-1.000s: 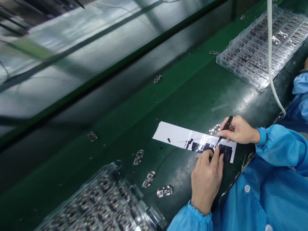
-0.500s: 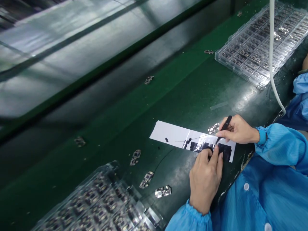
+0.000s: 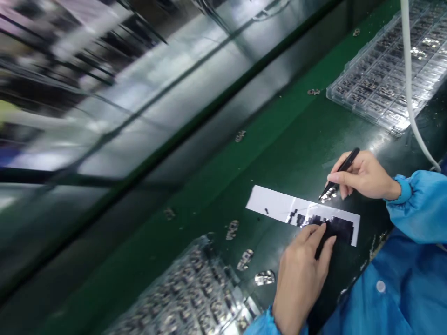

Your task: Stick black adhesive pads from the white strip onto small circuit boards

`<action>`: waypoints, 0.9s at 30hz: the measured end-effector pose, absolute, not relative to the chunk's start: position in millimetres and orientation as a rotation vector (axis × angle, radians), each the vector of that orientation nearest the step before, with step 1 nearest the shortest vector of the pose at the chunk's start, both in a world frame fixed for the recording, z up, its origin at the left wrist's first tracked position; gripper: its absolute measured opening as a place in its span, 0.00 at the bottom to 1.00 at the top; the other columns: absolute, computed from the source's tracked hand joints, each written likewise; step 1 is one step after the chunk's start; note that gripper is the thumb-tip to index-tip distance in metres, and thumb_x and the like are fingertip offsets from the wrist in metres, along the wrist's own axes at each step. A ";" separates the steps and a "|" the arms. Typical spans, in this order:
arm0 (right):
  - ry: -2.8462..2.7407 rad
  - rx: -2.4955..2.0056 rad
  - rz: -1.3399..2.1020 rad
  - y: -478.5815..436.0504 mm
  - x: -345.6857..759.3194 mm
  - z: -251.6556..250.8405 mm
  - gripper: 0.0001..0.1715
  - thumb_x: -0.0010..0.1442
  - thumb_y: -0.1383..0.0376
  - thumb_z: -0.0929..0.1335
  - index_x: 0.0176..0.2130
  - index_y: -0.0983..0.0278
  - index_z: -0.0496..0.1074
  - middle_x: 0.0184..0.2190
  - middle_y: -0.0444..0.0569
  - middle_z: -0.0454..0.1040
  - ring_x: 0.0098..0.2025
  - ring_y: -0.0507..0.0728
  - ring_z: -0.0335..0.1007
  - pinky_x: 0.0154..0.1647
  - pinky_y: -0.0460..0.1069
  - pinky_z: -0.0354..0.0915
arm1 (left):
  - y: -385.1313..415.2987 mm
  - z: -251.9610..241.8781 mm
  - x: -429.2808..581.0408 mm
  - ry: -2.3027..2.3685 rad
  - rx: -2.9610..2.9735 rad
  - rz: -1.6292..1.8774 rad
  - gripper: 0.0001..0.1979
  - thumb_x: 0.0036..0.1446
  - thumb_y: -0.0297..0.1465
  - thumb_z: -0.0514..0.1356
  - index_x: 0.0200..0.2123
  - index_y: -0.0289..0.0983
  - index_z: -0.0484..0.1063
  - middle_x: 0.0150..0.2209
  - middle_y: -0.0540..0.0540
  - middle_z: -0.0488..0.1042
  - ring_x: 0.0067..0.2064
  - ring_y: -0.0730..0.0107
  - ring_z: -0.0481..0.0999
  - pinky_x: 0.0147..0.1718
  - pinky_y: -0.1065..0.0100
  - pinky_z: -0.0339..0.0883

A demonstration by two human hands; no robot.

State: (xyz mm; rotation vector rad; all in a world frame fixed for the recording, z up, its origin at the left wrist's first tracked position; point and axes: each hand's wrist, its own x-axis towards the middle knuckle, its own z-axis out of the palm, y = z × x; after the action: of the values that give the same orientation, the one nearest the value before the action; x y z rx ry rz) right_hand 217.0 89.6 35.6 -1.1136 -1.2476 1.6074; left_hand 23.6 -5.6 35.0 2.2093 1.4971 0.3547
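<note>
My right hand is closed round black tweezers, held slanting down to the left. Their tips are at a small circuit board lying just beyond the white backing strip; whether they touch it I cannot tell. On that strip sits a row of black adhesive pieces, with a few loose bits to the left. My left hand lies with fingers apart, its fingertips resting on the near edge of the strip and the black pieces. Nothing is seen gripped in it.
Clear plastic trays of small boards stand near left and far right. Several loose boards, one beside the near tray, lie on the green bench. A white cable hangs at the right.
The tweezers have lifted off the black pieces and moved to the small board beyond the strip. My left hand stays on the strip. The whole view has shifted as the head turned.
</note>
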 end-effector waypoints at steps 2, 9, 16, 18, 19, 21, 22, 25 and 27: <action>-1.254 -1.061 1.559 102.8 213.3 44.0 0.19 0.48 0.55 0.73 0.27 0.68 0.68 0.12 0.43 0.69 0.14 0.50 0.67 0.13 0.43 0.62 | 25.2 49.8 2.7 1.588 2.165 0.375 0.13 0.58 0.36 0.57 0.40 0.38 0.77 0.37 0.44 0.78 0.34 0.67 0.77 0.34 0.68 0.70; -1.121 -0.956 1.685 126.5 204.7 41.3 0.19 0.45 0.56 0.74 0.25 0.68 0.67 0.11 0.41 0.67 0.13 0.49 0.66 0.13 0.42 0.60 | 186.3 39.0 -89.6 2.254 1.804 0.387 0.18 0.49 0.42 0.61 0.37 0.34 0.78 0.35 0.42 0.79 0.39 0.59 0.77 0.42 0.63 0.68; -0.909 -0.855 1.809 131.9 201.0 41.5 0.19 0.44 0.58 0.75 0.24 0.67 0.65 0.14 0.39 0.66 0.13 0.48 0.65 0.12 0.41 0.59 | 270.9 14.7 -116.5 2.283 1.792 0.310 0.16 0.45 0.39 0.63 0.34 0.34 0.76 0.29 0.42 0.78 0.38 0.53 0.77 0.36 0.61 0.69; -0.881 -0.833 1.821 133.2 199.6 43.5 0.18 0.45 0.60 0.74 0.24 0.68 0.65 0.15 0.39 0.67 0.13 0.47 0.65 0.12 0.40 0.59 | 278.4 16.1 -118.3 2.289 1.794 0.320 0.09 0.45 0.38 0.61 0.26 0.37 0.74 0.24 0.43 0.76 0.39 0.49 0.77 0.36 0.59 0.68; -0.874 -0.825 1.825 133.8 199.3 44.1 0.17 0.46 0.61 0.74 0.24 0.68 0.65 0.16 0.40 0.67 0.13 0.47 0.66 0.12 0.40 0.58 | 280.8 17.7 -118.3 2.290 1.793 0.338 0.08 0.45 0.36 0.61 0.23 0.38 0.72 0.22 0.44 0.74 0.40 0.47 0.76 0.36 0.58 0.68; -0.870 -0.818 1.828 134.6 199.4 44.4 0.15 0.46 0.63 0.74 0.25 0.68 0.65 0.16 0.40 0.68 0.14 0.47 0.66 0.12 0.39 0.58 | 283.4 23.2 -116.3 2.297 1.768 0.398 0.07 0.46 0.33 0.59 0.20 0.39 0.68 0.19 0.43 0.71 0.42 0.44 0.75 0.37 0.56 0.67; -0.868 -0.820 1.825 135.0 199.9 44.3 0.15 0.46 0.63 0.74 0.25 0.68 0.65 0.16 0.40 0.68 0.14 0.46 0.66 0.12 0.39 0.58 | 283.1 27.3 -114.2 2.306 1.738 0.441 0.07 0.46 0.32 0.58 0.19 0.39 0.67 0.18 0.43 0.70 0.41 0.44 0.75 0.37 0.56 0.67; -0.873 -0.827 1.797 135.0 203.2 44.2 0.19 0.44 0.60 0.75 0.24 0.68 0.65 0.15 0.39 0.67 0.13 0.47 0.65 0.12 0.40 0.59 | 268.8 46.9 -106.0 2.328 1.578 0.620 0.08 0.51 0.33 0.54 0.22 0.37 0.66 0.21 0.43 0.71 0.35 0.54 0.76 0.31 0.61 0.67; -0.896 -0.827 1.764 133.7 206.4 45.6 0.21 0.43 0.57 0.75 0.25 0.68 0.65 0.14 0.39 0.66 0.13 0.47 0.65 0.12 0.40 0.59 | 241.4 64.8 -98.4 2.300 1.458 0.740 0.11 0.53 0.36 0.52 0.27 0.36 0.67 0.27 0.44 0.75 0.29 0.65 0.74 0.26 0.67 0.67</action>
State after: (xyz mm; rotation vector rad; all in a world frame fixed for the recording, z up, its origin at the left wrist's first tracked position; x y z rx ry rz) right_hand 206.4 133.7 45.6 -0.8273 -0.8955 1.7643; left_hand -98.4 241.4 64.8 1.4582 2.2997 0.7400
